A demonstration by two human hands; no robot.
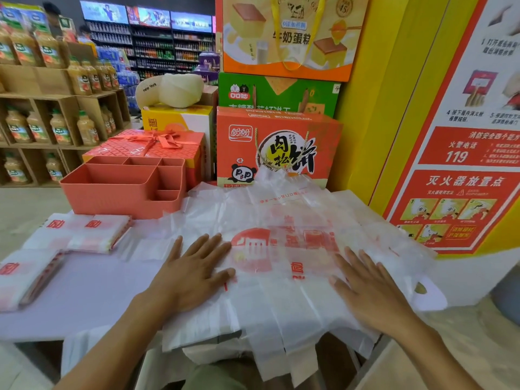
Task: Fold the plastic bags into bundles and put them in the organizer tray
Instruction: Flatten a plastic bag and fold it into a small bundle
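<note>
A pile of thin white plastic bags with red print lies spread over the table, its handles hanging over the front edge. My left hand rests flat on the pile's left side, fingers apart. My right hand lies flat on the right side, fingers spread too. Neither hand grips anything. Two folded bag bundles sit at the left, and another folded bundle lies at the far left edge. The coral organizer tray with several compartments stands behind them and holds nothing.
A red gift box with a ribbon stands behind the tray. Stacked snack cartons rise at the back, a yellow pillar with a red fire-safety poster at the right. Shelves of juice bottles fill the left.
</note>
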